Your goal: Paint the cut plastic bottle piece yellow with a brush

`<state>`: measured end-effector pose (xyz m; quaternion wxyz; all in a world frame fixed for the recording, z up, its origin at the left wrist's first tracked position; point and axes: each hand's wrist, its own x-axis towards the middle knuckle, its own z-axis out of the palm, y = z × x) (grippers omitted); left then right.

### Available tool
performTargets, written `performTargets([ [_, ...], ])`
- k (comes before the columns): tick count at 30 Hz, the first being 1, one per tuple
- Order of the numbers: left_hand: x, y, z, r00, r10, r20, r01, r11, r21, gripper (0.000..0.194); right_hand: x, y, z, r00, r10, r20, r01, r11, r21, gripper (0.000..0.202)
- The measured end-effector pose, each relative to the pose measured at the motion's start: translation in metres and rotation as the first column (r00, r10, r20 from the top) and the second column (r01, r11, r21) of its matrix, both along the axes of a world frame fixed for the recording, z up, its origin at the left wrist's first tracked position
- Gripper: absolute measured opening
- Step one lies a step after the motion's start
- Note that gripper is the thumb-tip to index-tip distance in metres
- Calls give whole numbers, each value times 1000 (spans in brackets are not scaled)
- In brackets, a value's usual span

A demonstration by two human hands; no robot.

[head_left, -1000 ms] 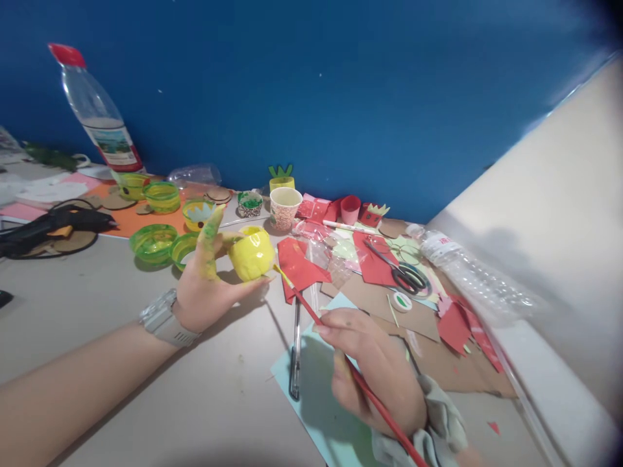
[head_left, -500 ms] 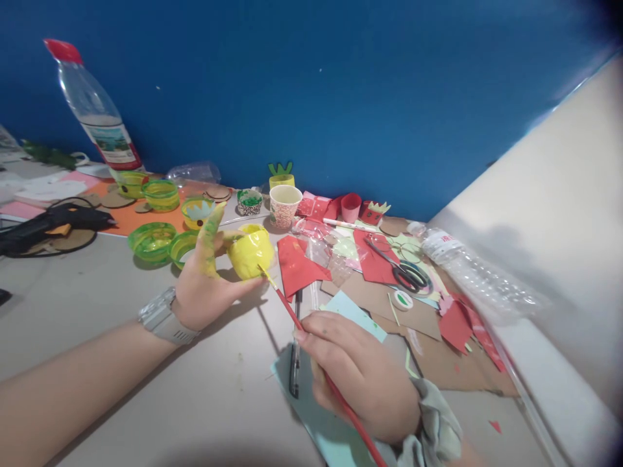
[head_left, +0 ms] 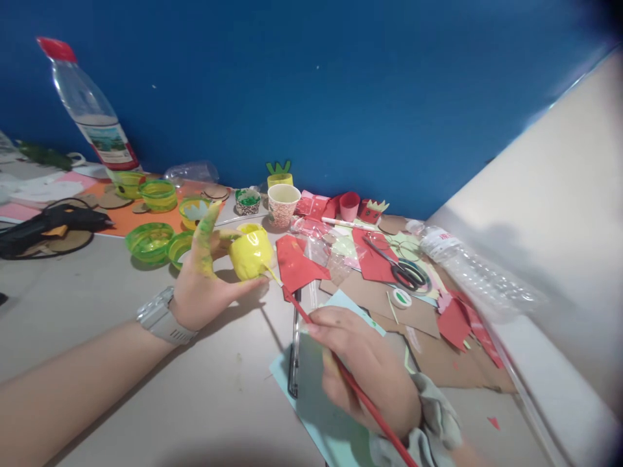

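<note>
The left hand [head_left: 197, 293] pinches the round, glossy yellow-painted cup [head_left: 250, 256], some fingertips hidden behind it. Right of the cup, the right hand [head_left: 374, 363] pinches a slim red-handled paintbrush [head_left: 296, 305], its rear end cut off. Whether the cup touches the grey table [head_left: 121, 285] is unclear.

Paintbrush [head_left: 298, 305], scissors [head_left: 396, 265] and glue gun [head_left: 30, 237] mark a craft table [head_left: 224, 402].

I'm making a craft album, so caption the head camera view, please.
Left hand holding a yellow cup, right hand holding a red paintbrush with its tip at the cup's side.
</note>
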<state>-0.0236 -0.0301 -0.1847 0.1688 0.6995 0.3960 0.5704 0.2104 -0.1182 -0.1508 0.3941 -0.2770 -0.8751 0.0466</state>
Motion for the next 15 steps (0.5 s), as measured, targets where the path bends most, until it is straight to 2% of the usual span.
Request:
performTargets([
  [5,-1,4,-2,1000,15,8,-15,1000,0,84,4,-3,8,989,-110,-102,105,993,-47,34],
  [15,-2,0,-2,1000,9,8,-9,1000,-28,86,-2,-3,11,992,-58,-110,48,995,-91,40],
])
